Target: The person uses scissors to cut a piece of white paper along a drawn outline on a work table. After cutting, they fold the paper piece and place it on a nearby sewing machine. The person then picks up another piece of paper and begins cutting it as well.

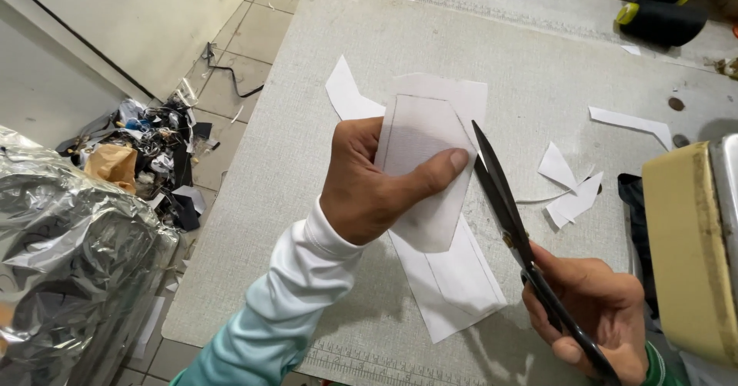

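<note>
My left hand [369,182] grips a white fabric piece [424,144] with a drawn outline, thumb across its front, holding it above the grey table [307,224]. My right hand [596,309] holds black scissors [507,217], blades pointing up along the piece's right edge and nearly closed. More white fabric [457,286] lies under the held piece on the table.
White offcuts [573,190] lie right of the scissors, a strip [630,123] farther back. A yellowed sewing machine [688,247] stands at right. Black thread cones [661,18] at top right. Crumpled silver foil [69,263] and floor scraps [150,155] at left.
</note>
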